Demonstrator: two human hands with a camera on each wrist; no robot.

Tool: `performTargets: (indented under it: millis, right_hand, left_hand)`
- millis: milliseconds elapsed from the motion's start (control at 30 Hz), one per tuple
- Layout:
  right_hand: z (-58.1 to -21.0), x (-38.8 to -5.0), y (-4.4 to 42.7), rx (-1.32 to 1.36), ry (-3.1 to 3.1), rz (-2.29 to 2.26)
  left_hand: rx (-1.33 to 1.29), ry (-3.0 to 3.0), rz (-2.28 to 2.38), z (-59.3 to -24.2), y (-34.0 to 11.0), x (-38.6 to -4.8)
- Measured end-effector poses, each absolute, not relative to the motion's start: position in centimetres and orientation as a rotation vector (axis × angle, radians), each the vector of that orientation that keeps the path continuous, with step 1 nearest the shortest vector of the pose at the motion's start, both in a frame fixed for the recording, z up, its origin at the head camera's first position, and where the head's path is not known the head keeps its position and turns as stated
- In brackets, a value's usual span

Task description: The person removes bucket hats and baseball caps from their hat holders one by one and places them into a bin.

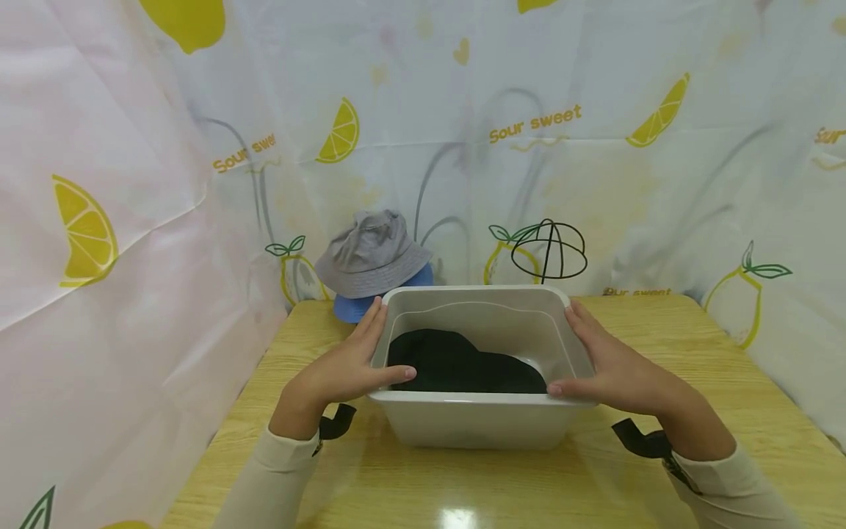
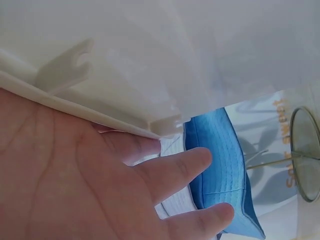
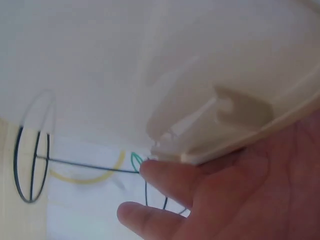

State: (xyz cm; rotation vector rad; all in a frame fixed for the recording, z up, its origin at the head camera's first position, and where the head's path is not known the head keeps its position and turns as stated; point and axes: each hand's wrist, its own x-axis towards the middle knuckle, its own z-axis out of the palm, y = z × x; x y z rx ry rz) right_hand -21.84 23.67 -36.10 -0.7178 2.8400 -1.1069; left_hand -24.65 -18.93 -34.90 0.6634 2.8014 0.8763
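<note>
A whitish plastic bin (image 1: 476,426) is between the two hands, with dark cloth items (image 1: 456,364) inside it. My left hand (image 1: 344,367) grips its left rim, thumb over the front corner and fingers along the outside. On the opposite rim, my right hand (image 1: 617,371) holds in the same way. Both wrist views show the bin's outer wall (image 2: 140,60) above the left palm (image 2: 65,175) and above the right palm (image 3: 250,195), fingers spread fairly straight. Whether the bin touches the table cannot be told.
Behind the bin's left corner, a grey bucket hat (image 1: 373,253) sits over a blue one (image 1: 350,308). A black wire hat stand (image 1: 550,250) rises behind the bin, its lower part hidden. The wooden table (image 1: 456,488) meets a lemon-printed curtain (image 1: 396,73).
</note>
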Motion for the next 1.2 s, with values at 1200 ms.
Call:
performTargets:
  millis: [1200]
  right_hand:
    - [-35.9,-21.8,24.1,-0.744,2.860,-0.952]
  left_hand:
    - [0.780,2.986,0.563,-33.8,-19.9,-25.3]
